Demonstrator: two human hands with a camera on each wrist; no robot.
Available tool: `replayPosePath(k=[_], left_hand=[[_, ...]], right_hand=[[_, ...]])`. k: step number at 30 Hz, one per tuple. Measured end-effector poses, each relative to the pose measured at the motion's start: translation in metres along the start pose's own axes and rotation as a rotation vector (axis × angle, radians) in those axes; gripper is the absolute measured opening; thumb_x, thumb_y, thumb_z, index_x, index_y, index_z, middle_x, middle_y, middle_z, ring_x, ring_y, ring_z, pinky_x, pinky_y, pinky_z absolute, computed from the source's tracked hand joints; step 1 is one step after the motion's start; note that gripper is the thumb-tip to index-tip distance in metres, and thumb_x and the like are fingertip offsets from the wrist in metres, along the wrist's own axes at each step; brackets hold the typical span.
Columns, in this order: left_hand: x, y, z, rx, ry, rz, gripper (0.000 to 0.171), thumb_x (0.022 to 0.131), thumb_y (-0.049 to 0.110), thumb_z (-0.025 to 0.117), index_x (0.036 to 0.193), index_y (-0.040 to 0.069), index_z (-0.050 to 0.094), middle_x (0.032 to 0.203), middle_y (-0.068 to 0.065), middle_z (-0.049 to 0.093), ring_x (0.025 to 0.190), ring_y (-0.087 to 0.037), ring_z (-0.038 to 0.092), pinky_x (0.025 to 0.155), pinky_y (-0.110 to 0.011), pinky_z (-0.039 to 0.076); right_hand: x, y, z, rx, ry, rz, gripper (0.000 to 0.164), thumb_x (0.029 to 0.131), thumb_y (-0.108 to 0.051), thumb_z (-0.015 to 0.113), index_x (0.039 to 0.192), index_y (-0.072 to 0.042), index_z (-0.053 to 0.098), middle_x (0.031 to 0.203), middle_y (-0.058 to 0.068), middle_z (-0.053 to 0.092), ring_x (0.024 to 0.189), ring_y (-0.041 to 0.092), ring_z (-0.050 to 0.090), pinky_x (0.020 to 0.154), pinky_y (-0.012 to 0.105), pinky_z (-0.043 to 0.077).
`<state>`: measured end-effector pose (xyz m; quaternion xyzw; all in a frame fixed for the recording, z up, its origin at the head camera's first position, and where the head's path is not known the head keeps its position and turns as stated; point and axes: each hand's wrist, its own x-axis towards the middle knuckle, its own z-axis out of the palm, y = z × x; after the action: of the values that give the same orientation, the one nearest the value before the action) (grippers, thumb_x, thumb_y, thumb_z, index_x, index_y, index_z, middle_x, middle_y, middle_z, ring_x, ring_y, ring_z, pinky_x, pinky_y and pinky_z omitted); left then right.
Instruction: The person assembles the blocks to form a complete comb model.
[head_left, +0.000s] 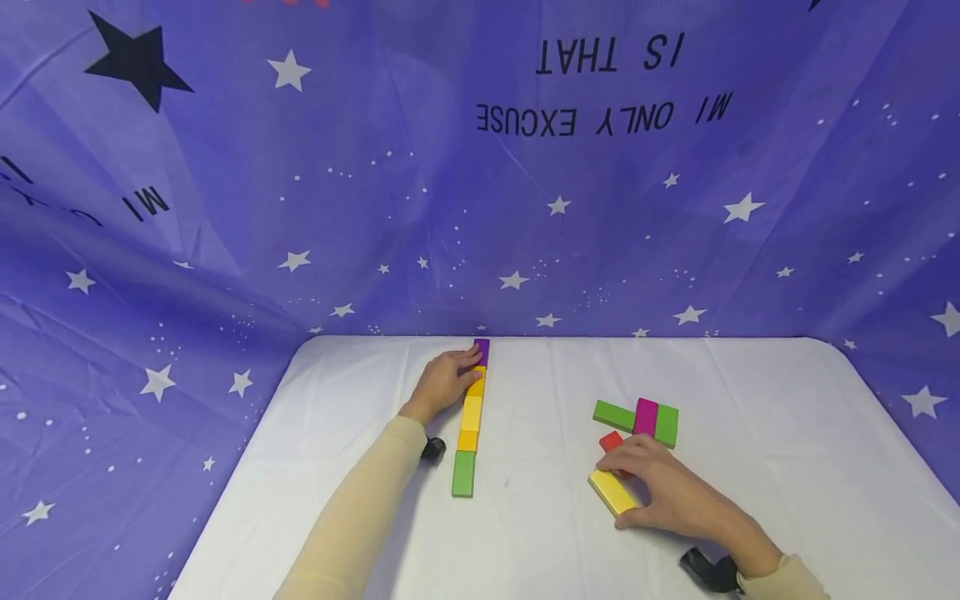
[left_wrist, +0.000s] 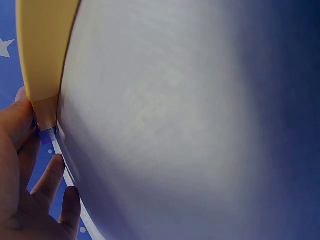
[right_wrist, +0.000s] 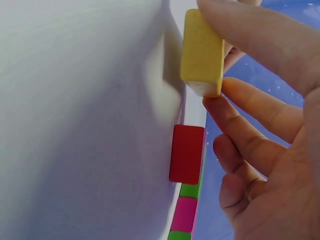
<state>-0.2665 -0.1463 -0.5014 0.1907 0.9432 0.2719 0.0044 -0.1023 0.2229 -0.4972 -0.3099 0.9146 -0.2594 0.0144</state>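
Note:
My left hand (head_left: pixel 444 381) is at the far end of a row of blocks. Its fingertips touch the purple block (head_left: pixel 483 351), and its thumb is at the orange block (head_left: pixel 477 385) beside it. Nearer in the row lie a yellow block (head_left: pixel 471 413), a small orange block (head_left: pixel 467 441) and a green block (head_left: pixel 463 474). On the right side, my right hand (head_left: pixel 663 487) pinches a yellow block (right_wrist: pixel 202 47) between thumb and fingers. A red block (right_wrist: pixel 187 154) lies just beyond that hand, partly hidden by it in the head view.
Behind the red block, a magenta block (head_left: pixel 646 416) lies between two green blocks, a long one (head_left: pixel 613 415) and a shorter one (head_left: pixel 667 426). A white cloth (head_left: pixel 540 533) covers the table. A purple star-printed curtain (head_left: pixel 420 208) hangs behind and at the sides.

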Motion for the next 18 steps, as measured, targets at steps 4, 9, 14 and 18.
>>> replayPosePath(k=[4,9,14,18], left_hand=[[-0.001,0.001,0.000,0.004,-0.001,0.001,0.042,0.098,0.022,0.066,0.138,0.010,0.061,0.150,0.001,0.051,0.139,-0.031,0.046,0.117,-0.050,0.032],[-0.001,0.000,0.001,0.002,0.002,-0.001,0.043,0.098,0.023,0.067,0.138,0.010,0.061,0.150,0.001,0.051,0.138,-0.032,0.047,0.117,-0.051,0.032],[0.000,-0.001,0.002,0.003,0.008,0.007,0.042,0.098,0.022,0.067,0.138,0.009,0.061,0.149,0.001,0.051,0.138,-0.031,0.047,0.116,-0.050,0.033],[0.001,-0.002,0.002,0.010,0.008,0.011,0.042,0.098,0.023,0.066,0.138,0.010,0.061,0.149,0.001,0.051,0.138,-0.031,0.047,0.116,-0.050,0.033]], right_hand=[[0.003,-0.003,0.001,0.000,0.024,0.003,0.062,0.067,-0.040,0.093,0.121,-0.025,0.068,0.121,-0.018,0.062,0.117,0.015,0.047,0.096,0.048,0.047],[0.006,-0.006,0.005,-0.002,0.051,-0.010,0.062,0.067,-0.044,0.092,0.122,-0.025,0.068,0.121,-0.018,0.062,0.120,0.016,0.048,0.097,0.048,0.047],[0.011,-0.010,0.010,0.013,0.080,-0.057,0.064,0.066,-0.045,0.092,0.121,-0.023,0.069,0.119,-0.018,0.061,0.120,0.013,0.048,0.098,0.042,0.047],[0.017,-0.015,0.015,0.033,0.087,-0.066,0.064,0.066,-0.047,0.091,0.121,-0.023,0.069,0.118,-0.019,0.060,0.119,0.012,0.047,0.100,0.038,0.044]])
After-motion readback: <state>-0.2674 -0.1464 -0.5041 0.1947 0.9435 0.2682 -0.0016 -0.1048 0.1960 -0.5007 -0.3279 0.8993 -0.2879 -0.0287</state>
